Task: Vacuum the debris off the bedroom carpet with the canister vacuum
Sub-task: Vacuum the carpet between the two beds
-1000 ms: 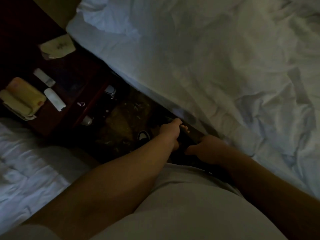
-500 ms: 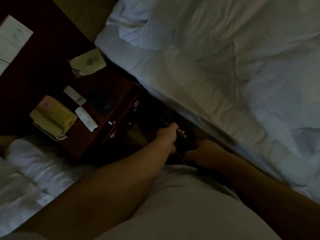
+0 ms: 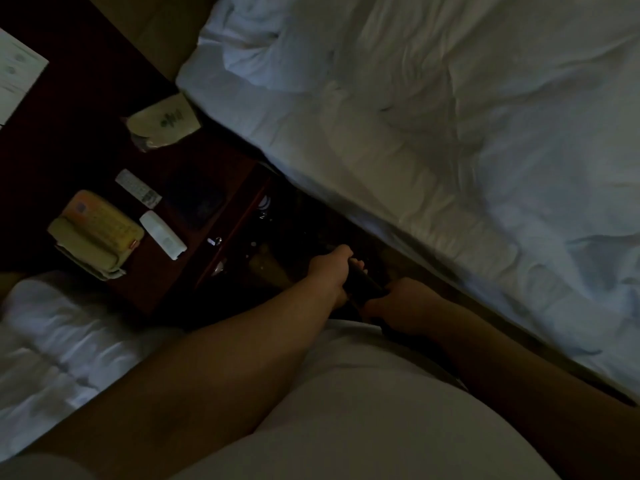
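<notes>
Since the earlier frame my view has swung toward the nightstand (image 3: 194,216); both hands kept their grip. Left hand (image 3: 330,271) clenched on the dark vacuum wand (image 3: 363,287), forward on the shaft; right hand (image 3: 403,303) clenched just behind it, nearer my body. Wand's long axis runs away from me and down into the strip of carpet (image 3: 367,237) between nightstand and bed (image 3: 450,133). Nozzle lost in shadow ahead of left hand. Judgement: next stroke pushes along that axis, left hand leading.

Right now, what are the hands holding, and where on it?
Both grip a dark wand, apparently the vacuum's: left hand further down it, right hand nearer the body. Its head is lost in shadow.
</notes>
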Demonstrator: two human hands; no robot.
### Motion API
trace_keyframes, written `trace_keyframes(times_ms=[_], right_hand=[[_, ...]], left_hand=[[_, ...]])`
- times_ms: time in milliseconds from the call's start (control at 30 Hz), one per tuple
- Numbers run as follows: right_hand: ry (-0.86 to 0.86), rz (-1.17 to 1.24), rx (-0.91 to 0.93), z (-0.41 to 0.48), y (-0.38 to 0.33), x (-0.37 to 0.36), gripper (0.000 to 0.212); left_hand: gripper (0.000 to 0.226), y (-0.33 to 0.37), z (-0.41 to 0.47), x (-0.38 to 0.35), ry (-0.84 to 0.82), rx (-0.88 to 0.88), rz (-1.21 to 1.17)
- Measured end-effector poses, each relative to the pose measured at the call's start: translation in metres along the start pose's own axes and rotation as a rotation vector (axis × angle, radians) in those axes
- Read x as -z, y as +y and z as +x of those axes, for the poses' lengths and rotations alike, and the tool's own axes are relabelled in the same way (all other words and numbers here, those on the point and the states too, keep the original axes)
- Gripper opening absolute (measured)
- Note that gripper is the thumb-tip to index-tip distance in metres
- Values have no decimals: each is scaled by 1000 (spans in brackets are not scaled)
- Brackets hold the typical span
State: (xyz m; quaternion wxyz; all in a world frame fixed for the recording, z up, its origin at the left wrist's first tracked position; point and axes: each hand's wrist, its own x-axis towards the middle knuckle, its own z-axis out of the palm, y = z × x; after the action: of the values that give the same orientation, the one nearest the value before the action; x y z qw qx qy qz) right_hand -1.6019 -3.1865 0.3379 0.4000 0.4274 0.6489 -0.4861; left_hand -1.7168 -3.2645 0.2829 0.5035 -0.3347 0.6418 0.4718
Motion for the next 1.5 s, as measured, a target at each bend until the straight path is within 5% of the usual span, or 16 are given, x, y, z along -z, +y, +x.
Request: trace_keyframes(times_ms=[167,467,700,1033,1500], right_hand=[[15,-25,-5,-25,66,9,29],[48,24,-22,-74,225,30,38],[33,-20,-31,-101,283,35,35],[-18,-225,15,-114,262,10,36],[-114,-394,100,-80,127,-117,32]], left_hand=[[12,-56,-25,-40,-39,21,-39],[16,-189,-76,-134,-68,53,-43],[14,-248,-97,-158,-72,54,-81],[12,-267,-102,-110,-62,55,-263],[7,-236,-67,78,114,3,-520]])
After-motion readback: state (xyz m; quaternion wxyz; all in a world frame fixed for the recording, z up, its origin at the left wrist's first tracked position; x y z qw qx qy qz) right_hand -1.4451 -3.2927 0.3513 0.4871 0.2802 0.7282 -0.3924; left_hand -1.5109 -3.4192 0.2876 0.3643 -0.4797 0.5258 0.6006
